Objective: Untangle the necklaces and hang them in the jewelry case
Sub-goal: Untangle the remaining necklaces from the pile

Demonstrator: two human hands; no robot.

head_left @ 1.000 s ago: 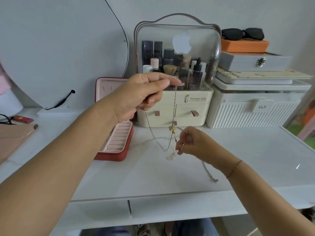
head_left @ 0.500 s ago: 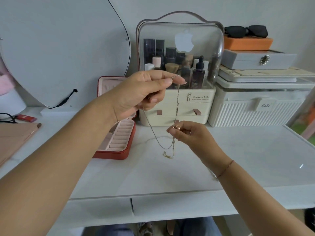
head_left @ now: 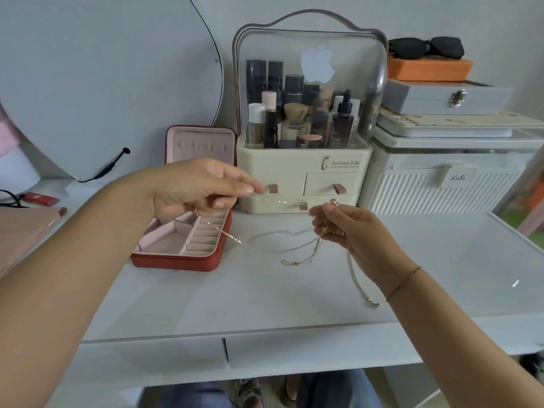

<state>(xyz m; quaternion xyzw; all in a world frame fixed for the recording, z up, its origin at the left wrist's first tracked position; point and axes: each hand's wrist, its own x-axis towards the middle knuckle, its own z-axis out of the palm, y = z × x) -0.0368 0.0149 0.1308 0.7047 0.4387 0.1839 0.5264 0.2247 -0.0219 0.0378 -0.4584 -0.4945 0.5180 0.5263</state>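
My left hand [head_left: 203, 185] pinches one end of a thin gold necklace [head_left: 282, 201], which stretches level to my right hand [head_left: 350, 228]. That hand pinches the chain near a small gold pendant [head_left: 333, 202]. A lower strand sags between both hands, and a looped gold tail [head_left: 297, 260] rests on the white tabletop. A silver chain [head_left: 360, 284] trails from under my right hand toward the front edge. The red jewelry case [head_left: 179, 260] lies open below my left hand, with a pink lining and hooks in its raised lid [head_left: 200, 144].
A cream cosmetics organizer [head_left: 303, 172] with a clear dome stands behind the hands. White ribbed storage boxes [head_left: 441, 189], a grey box and sunglasses [head_left: 426, 47] are stacked at the right. A round mirror [head_left: 103, 83] leans at the left. The table's front edge [head_left: 235, 334] runs below.
My left hand has dropped from head height to just above the case. My right hand has moved right, so the chain now stretches level instead of hanging down.
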